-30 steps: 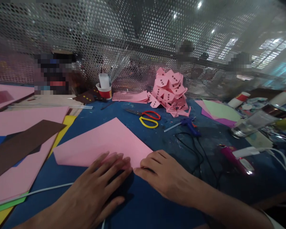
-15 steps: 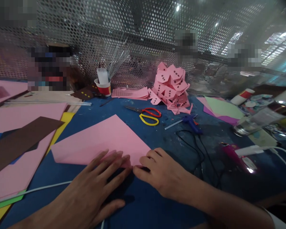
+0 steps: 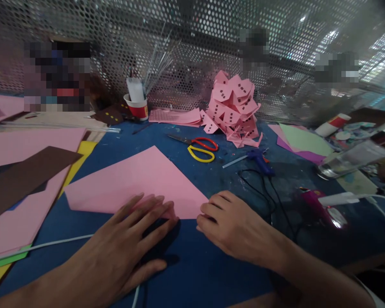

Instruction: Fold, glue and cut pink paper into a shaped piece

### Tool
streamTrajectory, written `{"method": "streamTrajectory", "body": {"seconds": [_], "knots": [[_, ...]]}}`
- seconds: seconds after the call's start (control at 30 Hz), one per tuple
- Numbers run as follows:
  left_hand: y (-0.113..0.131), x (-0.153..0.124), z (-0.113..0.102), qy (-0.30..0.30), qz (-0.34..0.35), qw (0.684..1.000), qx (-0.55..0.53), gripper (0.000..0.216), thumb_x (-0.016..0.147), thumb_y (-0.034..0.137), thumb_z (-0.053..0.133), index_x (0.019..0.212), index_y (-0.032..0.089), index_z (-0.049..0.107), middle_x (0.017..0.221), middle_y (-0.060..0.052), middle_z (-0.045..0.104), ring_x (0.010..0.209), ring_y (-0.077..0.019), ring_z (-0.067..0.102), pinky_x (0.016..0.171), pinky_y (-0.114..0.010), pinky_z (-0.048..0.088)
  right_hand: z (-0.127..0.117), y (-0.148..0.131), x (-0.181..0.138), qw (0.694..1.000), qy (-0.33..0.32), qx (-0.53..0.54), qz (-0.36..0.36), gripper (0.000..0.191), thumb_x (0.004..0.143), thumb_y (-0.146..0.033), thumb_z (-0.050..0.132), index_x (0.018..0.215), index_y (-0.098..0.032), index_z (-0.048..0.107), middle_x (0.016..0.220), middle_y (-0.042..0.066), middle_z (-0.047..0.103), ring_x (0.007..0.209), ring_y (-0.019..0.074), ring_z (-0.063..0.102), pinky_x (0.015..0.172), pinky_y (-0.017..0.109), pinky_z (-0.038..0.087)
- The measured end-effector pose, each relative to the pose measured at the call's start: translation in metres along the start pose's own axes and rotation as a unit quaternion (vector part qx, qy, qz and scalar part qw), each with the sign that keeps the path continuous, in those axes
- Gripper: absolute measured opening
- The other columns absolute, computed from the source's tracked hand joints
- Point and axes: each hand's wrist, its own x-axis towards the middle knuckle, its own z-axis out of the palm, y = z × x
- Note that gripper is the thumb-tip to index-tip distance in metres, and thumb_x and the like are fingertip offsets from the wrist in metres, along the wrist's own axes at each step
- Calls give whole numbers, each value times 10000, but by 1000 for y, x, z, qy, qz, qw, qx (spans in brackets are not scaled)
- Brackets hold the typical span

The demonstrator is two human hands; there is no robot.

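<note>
A sheet of pink paper (image 3: 131, 179), with its near edge folded, lies on the blue tabletop in front of me. My left hand (image 3: 141, 235) rests flat on the near edge, fingers stretched out and thumb apart. At the paper's right corner is my right hand (image 3: 234, 226), its fingers curled together against the edge; the fingertips are partly hidden. Beyond the paper lie scissors (image 3: 200, 148) with one red and one yellow handle. Farther right is a blue glue gun (image 3: 259, 161) with a clear stick in its back.
A stack of folded pink paper pieces (image 3: 234, 107) stands by the perforated metal screen. Left are pink sheets (image 3: 51, 209) under a brown strip (image 3: 28, 179). A paper cup (image 3: 137, 107) holds thin sticks. Right lie a magenta device (image 3: 321, 205) with a white cable and a clear bottle (image 3: 353, 156).
My right hand has slid right along the paper's near edge to its corner. My left hand stays flat on the paper. The whole view has shifted slightly.
</note>
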Motion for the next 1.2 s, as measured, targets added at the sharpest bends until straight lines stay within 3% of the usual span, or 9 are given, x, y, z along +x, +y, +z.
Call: {"method": "streamTrajectory", "body": {"seconds": [0.27,0.73,1.07,1.2], "knots": [[-9,-1,-1,-11,28,1000,1,647,963,577,561,1530,293,435,1594,-35,438,1490,-284,343,1292,-469,86,-10,2,-7,1000,-10,13,12,214,1014,-233,496,879,-191,656,900,68,661,886,232,544,809,415,386],[-9,4,-2,4,52,998,39,660,943,621,558,1492,260,492,1560,-41,483,1468,-291,363,1287,-445,41,-18,11,-20,995,-2,73,69,275,977,-202,511,722,-200,614,776,47,615,812,200,503,773,385,354],[-8,2,-1,15,45,998,40,650,948,632,537,1493,282,481,1558,-28,484,1465,-288,373,1288,-467,89,-18,20,-26,987,-20,102,123,289,991,-185,484,707,-199,532,721,17,568,765,175,495,775,358,343],[-8,3,-2,13,41,999,32,637,950,631,536,1487,291,485,1554,-22,490,1459,-284,381,1291,-454,67,-6,27,-20,971,3,159,179,152,957,-141,498,829,-197,556,819,15,598,809,167,516,783,330,355]]}}
